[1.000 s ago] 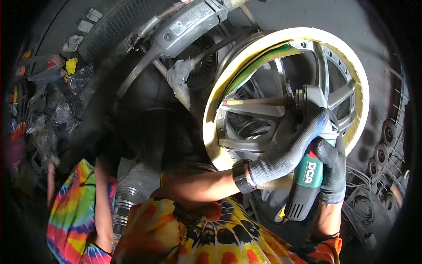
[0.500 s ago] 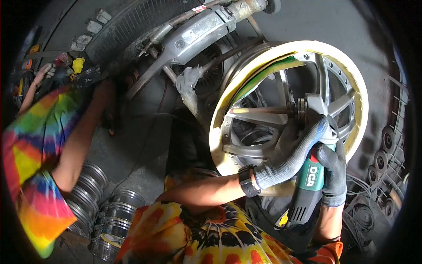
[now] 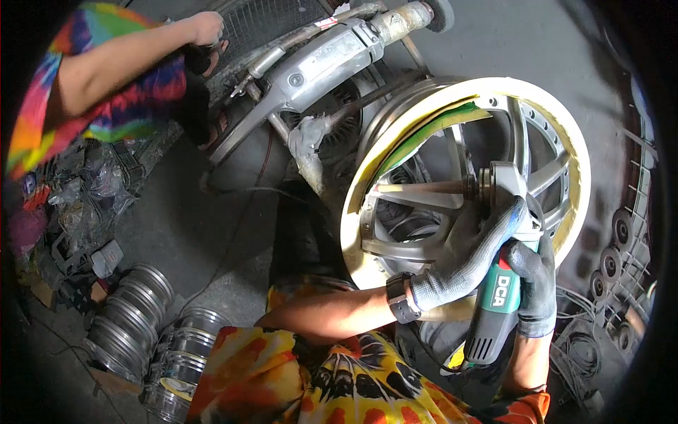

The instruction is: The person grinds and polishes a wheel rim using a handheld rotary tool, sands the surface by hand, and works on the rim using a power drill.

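A green DCA angle grinder [image 3: 494, 318] is held over a spoked metal wheel [image 3: 580, 169] whose rim is wrapped in pale yellow covering. My left hand [image 3: 459, 258], in a grey glove, closes around the grinder's head end. Lower down, my right hand [image 3: 534, 283], also gloved, wraps the green body near its red switch. A long tapered attachment [image 3: 427, 188] points left from the head, across the spokes; whether its tip touches the wheel I cannot tell. Green and yellow strips [image 3: 424, 138] curve along the inner rim at upper left.
A grey machine [image 3: 321, 71] on a pipe frame stands beyond the wheel. Another person's bare hand [image 3: 205, 30] is beside it at upper left. Stacked metal rims [image 3: 134, 311] stand at lower left, near scattered clutter [image 3: 92, 198]. A wire rack [image 3: 639, 191] and coiled cable [image 3: 583, 353] lie right.
The other person has moved from the left side up toward the machine, uncovering the clutter. The wheel sits slightly lower in view. Both my hands keep their grip on the grinder.
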Motion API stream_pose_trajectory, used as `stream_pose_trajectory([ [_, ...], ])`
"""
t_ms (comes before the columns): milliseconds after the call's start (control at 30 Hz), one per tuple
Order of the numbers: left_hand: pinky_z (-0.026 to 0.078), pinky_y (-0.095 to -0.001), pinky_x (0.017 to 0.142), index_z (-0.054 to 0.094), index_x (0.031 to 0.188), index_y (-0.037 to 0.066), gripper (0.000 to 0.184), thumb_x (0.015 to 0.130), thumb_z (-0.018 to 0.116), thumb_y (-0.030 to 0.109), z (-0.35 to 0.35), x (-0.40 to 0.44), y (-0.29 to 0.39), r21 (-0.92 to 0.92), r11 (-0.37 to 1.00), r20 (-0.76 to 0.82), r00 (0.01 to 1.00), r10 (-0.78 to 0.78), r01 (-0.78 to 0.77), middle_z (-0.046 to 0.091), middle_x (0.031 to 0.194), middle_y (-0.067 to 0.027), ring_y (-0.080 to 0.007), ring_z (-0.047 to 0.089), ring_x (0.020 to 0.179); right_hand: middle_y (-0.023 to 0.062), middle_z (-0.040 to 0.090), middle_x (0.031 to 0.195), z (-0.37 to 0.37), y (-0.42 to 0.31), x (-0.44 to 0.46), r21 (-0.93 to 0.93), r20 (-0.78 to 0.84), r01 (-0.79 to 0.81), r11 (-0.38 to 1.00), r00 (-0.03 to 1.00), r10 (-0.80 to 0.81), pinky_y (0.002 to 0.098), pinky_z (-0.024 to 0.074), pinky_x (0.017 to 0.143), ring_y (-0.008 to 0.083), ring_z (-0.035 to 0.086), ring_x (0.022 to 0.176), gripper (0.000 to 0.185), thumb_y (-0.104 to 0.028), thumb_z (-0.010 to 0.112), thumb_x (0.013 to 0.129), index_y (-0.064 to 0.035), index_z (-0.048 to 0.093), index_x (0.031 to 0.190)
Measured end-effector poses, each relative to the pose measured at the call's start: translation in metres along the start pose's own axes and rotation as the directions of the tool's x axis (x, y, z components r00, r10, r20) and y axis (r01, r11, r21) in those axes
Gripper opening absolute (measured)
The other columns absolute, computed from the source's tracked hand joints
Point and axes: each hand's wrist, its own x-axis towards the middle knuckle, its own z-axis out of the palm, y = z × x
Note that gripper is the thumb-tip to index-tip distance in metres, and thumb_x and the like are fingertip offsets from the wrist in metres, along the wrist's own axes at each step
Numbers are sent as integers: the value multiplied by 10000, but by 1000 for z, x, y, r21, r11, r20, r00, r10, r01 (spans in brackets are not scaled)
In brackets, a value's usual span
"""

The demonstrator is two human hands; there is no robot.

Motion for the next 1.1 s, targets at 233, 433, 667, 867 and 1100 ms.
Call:
stream_pose_trajectory([
  [233,516,-290,922,595,1276,-19,466,1035,645,376,-5,5,0,-56,998,-5,1000,-14,14,682,1154,-78,-131,632,1063,128,669,1213,3,3,4,22,1,-9,1000,1000,9,328,567,932,189,683,1023,844,-81,742,813,-15,367,1566],
  [433,513,-301,907,621,1256,-36,473,1038,633,383,-12,2,-2,247,948,73,980,187,-200,690,1125,-100,-156,645,1041,136,650,1265,5,3,-2,19,-31,-2,1000,1000,3,337,559,955,203,675,1069,836,-81,742,811,-21,377,1561],
  [667,508,-280,880,626,1238,-18,438,1042,634,373,-10,1,5,21,1000,66,998,16,-18,677,1100,-78,-120,622,1018,139,642,1280,6,9,-2,19,-22,35,999,999,-34,343,547,969,208,659,1100,835,-135,760,800,-7,399,1542],
  [867,506,-272,886,623,1238,-12,404,1041,647,340,-7,2,-6,-72,997,69,998,9,-4,659,1124,-69,-104,608,1027,138,638,1288,7,6,-6,34,-64,33,999,998,-30,343,546,976,212,656,1110,838,-133,759,793,-8,403,1541],
  [1100,503,-272,912,618,1218,-21,428,1037,647,365,-13,-3,2,37,999,72,997,36,-39,664,1133,-89,-120,621,1067,142,647,1267,5,10,-4,-5,-56,21,1000,998,-21,337,561,951,206,672,1071,876,-140,774,780,0,382,1551],
])
